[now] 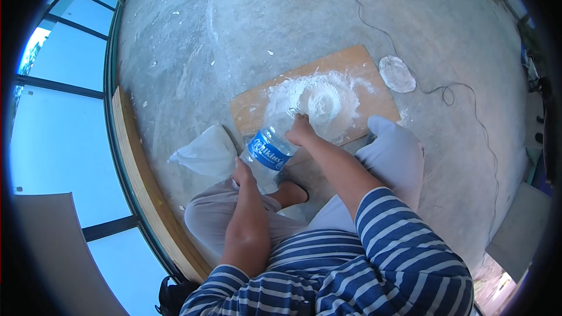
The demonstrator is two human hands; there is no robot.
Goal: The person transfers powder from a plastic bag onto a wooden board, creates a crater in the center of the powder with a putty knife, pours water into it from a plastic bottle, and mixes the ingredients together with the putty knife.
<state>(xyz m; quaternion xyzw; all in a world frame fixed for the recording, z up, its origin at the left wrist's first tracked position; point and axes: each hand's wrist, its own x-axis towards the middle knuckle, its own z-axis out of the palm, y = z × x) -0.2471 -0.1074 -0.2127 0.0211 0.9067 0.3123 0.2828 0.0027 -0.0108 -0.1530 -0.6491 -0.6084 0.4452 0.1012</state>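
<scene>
A large clear plastic water bottle [270,147] with a blue label is held tilted between my hands, its neck end toward the board. My left hand [242,172] grips its base end, with the fingers partly hidden. Near the neck, my right hand [300,130] is closed on the bottle. Beyond it, white powder [319,98] is heaped in a ring on a brown wooden board [362,58], with a hollow in the middle. I cannot make out whether water is flowing from the bottle.
A white plastic bag [208,151] lies left of the board. At its right corner is a round whitish item [397,74], its kind unclear. A thin cord [480,117] winds over the concrete floor [281,17]. Timber [143,181] runs beside the glass panels [64,134] on the left.
</scene>
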